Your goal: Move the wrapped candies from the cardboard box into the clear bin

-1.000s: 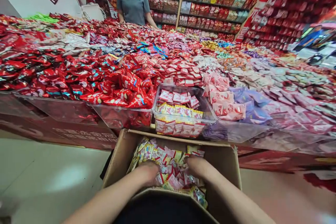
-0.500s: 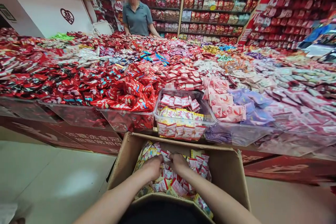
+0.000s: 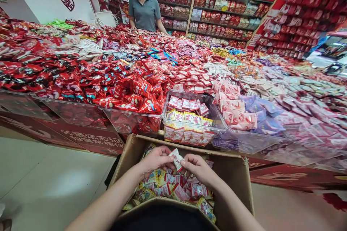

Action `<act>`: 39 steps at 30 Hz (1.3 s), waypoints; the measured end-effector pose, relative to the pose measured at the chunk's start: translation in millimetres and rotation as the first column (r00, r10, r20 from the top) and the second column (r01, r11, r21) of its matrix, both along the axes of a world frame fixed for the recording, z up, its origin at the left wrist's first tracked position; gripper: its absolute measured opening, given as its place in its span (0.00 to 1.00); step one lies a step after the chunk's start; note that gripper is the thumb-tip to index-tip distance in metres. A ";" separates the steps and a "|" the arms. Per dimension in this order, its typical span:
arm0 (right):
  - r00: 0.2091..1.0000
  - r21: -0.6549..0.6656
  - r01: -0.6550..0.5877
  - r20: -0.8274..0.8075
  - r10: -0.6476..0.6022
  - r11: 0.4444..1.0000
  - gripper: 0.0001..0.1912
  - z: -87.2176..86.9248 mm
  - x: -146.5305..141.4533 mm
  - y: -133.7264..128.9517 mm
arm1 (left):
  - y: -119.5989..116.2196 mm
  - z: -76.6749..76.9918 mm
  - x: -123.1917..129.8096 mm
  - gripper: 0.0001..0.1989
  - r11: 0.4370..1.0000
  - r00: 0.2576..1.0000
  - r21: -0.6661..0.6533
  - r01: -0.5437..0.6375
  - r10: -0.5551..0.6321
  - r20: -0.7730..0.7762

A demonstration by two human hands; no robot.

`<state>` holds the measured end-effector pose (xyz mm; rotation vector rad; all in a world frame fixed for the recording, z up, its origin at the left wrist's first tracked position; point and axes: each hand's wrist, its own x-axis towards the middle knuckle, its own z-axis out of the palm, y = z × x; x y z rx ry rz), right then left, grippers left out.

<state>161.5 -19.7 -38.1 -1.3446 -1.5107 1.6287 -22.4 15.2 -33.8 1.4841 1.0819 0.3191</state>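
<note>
Both my hands are over an open cardboard box (image 3: 238, 184) full of small wrapped candies (image 3: 173, 184). Between them is a white and red candy packet (image 3: 176, 159). My left hand (image 3: 157, 159) pinches its left side, and my right hand (image 3: 196, 166) pinches its right side. Just beyond the box stands a clear plastic bin (image 3: 219, 126), with white and red packets at its back and rows of yellow and pink packets at its front.
Bins of red packets (image 3: 130, 95) lie to the left, and purple packets (image 3: 260, 110) to the right. A person (image 3: 145, 11) stands behind the candy display. Shelves (image 3: 222, 14) line the back wall.
My hands have come up from among the candies in the box, and a white and red packet now shows between their fingers. The view has shifted slightly.
</note>
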 end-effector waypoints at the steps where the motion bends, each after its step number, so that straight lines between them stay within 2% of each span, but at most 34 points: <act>1: 0.995 0.037 -0.028 0.098 0.024 0.999 0.17 -3.0 -0.2 1.5 | 0.3 -2.3 0.2 0.12 1.000 0.999 0.015 -0.002 0.002 -0.043; 2: 0.970 0.075 -0.059 0.240 0.039 0.995 0.16 -7.0 0.0 3.2 | 0.3 -5.4 0.2 0.12 0.999 0.995 0.037 -0.004 0.007 -0.098; 3: 0.907 0.108 -0.092 0.419 0.038 0.990 0.15 -12.2 0.8 4.9 | -0.1 -9.4 0.1 0.11 0.998 0.986 0.063 -0.006 0.016 -0.163; 5: 0.678 0.125 -0.142 0.735 0.004 0.982 0.12 -25.1 3.3 7.2 | -2.6 -19.0 -0.2 0.12 0.993 0.951 0.115 0.007 0.029 -0.308; 6: 0.564 0.113 -0.151 0.826 -0.008 0.982 0.11 -32.1 4.7 7.3 | -4.7 -24.1 -0.2 0.12 0.991 0.926 0.130 0.028 0.024 -0.377; 7: 0.484 0.095 -0.149 0.875 -0.011 0.984 0.10 -38.8 5.5 6.7 | -7.1 -29.1 0.0 0.12 0.989 0.900 0.136 0.057 0.008 -0.437; 8: 0.445 0.081 -0.144 0.895 -0.008 0.986 0.10 -44.6 5.4 5.5 | -9.7 -33.8 0.5 0.12 0.987 0.874 0.133 0.093 -0.016 -0.486; 9: 0.439 0.076 -0.142 0.898 -0.006 0.987 0.11 -49.5 4.1 3.8 | -12.1 -37.8 1.3 0.12 0.983 0.851 0.129 0.130 -0.044 -0.523; 13: 0.506 0.090 -0.213 0.862 0.031 0.973 0.12 -61.4 -14.1 -3.0 | -17.6 -45.9 5.4 0.20 0.956 0.771 0.138 0.258 -0.118 -0.625; 15: 0.547 0.090 -0.259 0.834 0.068 0.962 0.12 -66.7 -25.5 -4.7 | -17.9 -45.8 6.3 0.21 0.943 0.737 0.135 0.304 -0.143 -0.661; 18: 0.567 0.068 -0.276 0.817 0.106 0.959 0.11 -75.7 -34.5 -5.3 | -17.4 -42.9 5.4 0.21 0.929 0.712 0.129 0.347 -0.171 -0.680; 21: 0.573 0.031 -0.285 0.807 0.144 0.958 0.11 -82.0 -34.4 -6.3 | -17.1 -38.7 3.7 0.21 0.921 0.725 0.152 0.358 -0.172 -0.667; 25: 0.570 0.002 -0.289 0.804 0.170 0.957 0.23 -80.9 -34.2 -8.8 | -15.9 -34.8 2.6 0.21 0.927 0.757 0.178 0.329 -0.147 -0.636; 29: 0.561 0.033 -0.287 0.816 0.140 0.957 0.15 -66.3 -33.0 -5.6 | -12.4 -32.8 -0.2 0.20 0.940 0.824 0.202 0.276 -0.123 -0.553; 31: 0.589 0.071 -0.290 0.799 0.120 0.954 0.12 -53.6 -28.7 -2.2 | -9.4 -29.8 -2.4 0.21 0.951 0.868 0.207 0.230 -0.104 -0.486; 33: 0.709 0.111 -0.261 0.696 0.113 0.959 0.08 -38.5 -22.2 0.3 | -5.7 -24.5 -3.9 0.23 0.965 0.914 0.193 0.179 -0.090 -0.396; 36: 0.940 0.102 -0.134 0.328 0.094 0.986 0.05 -16.1 -11.2 1.9 | -0.4 -14.8 -3.3 0.20 0.985 0.975 0.131 0.114 -0.085 -0.206; 37: 0.979 0.067 -0.089 0.188 0.075 0.994 0.06 -10.0 -7.9 2.1 | 0.8 -11.9 -2.4 0.18 0.991 0.988 0.098 0.091 -0.077 -0.135; 39: 0.999 -0.023 -0.015 -0.046 0.014 1.000 0.10 -1.0 -2.7 2.3 | 2.0 -7.2 -0.1 0.17 0.999 0.999 0.024 0.037 -0.037 0.001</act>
